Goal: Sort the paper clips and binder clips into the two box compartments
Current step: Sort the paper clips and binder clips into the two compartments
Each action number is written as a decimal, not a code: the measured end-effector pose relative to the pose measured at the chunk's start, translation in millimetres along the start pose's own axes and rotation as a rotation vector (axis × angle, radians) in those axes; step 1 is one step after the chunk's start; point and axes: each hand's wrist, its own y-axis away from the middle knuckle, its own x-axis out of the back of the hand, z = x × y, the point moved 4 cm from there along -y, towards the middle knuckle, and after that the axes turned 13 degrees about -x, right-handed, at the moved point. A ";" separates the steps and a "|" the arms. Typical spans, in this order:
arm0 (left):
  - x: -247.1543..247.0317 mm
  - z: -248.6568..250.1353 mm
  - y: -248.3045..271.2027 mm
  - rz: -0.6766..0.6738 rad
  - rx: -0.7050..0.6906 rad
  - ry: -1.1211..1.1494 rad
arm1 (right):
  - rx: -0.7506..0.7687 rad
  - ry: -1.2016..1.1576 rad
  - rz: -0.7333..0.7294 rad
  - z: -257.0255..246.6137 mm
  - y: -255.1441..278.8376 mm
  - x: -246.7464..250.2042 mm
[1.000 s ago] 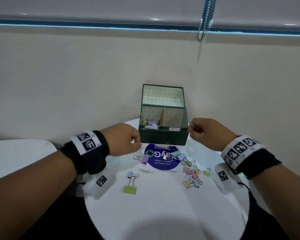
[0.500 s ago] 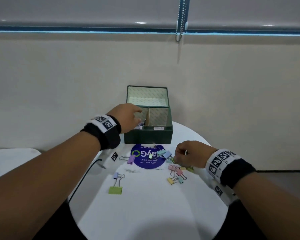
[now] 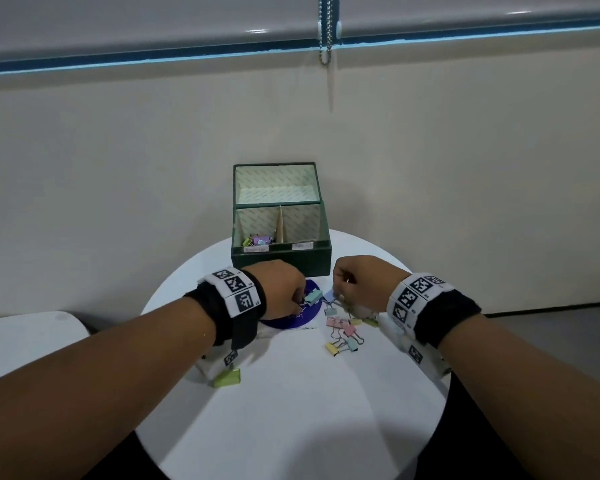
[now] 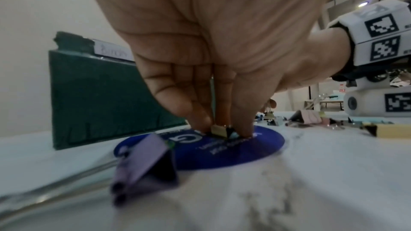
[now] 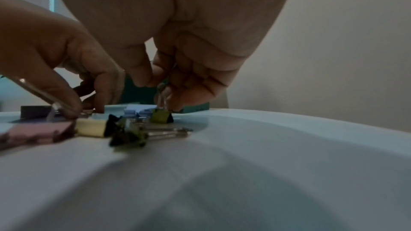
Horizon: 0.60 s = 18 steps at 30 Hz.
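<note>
left hand (image 4: 211, 45) pinches a small tan clip (image 4: 219, 130) on the blue sticker (image 4: 244, 148). right hand (image 5: 177, 50) pinches a green clip's (image 5: 161, 116) wire handles. lift both straight up, then drop them in the box (image 3: 281, 261), left side with the other clips.

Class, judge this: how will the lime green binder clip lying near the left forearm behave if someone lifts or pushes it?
The lime green binder clip looks small, so probably light. Its folded, wedge-shaped body suggests it stays stiff and slides on the white table instead of rolling.
</note>
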 end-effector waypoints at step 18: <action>5.2 26.3 -20.0 0.053 -0.172 0.213 | 0.039 0.106 0.109 11.8 -12.6 1.2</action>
